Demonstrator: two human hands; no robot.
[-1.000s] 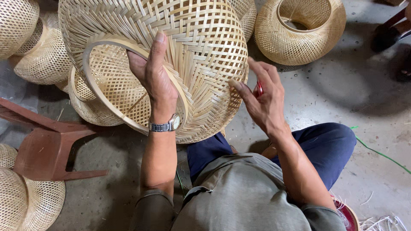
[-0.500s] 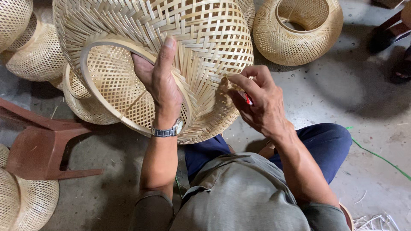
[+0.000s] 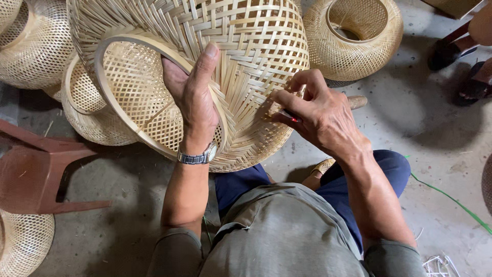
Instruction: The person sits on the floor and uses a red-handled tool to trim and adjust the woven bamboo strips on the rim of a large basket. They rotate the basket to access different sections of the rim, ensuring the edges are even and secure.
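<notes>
A large woven bamboo basket [image 3: 246, 46], dome-shaped with an open lattice, is tilted over my lap. My left hand [image 3: 195, 100] grips its round rim hoop, thumb pointing up along the loose bamboo strips, with a metal wristwatch [image 3: 197, 156] on the wrist. My right hand [image 3: 318, 113] is at the basket's lower right side, fingers pinched on a small red-tipped tool [image 3: 289, 115] pressed against the weave. The tool is mostly hidden by the fingers.
Several more woven baskets lie around: one [image 3: 353, 38] at the upper right, one [image 3: 31, 51] at the upper left, one [image 3: 20, 243] at the lower left. A reddish plastic stool [image 3: 36, 164] lies on the concrete floor at left. A green cord [image 3: 451, 200] runs at right.
My right hand has closed its fingers and moved left onto the basket's side with the tool. The left hand has kept its grip on the rim.
</notes>
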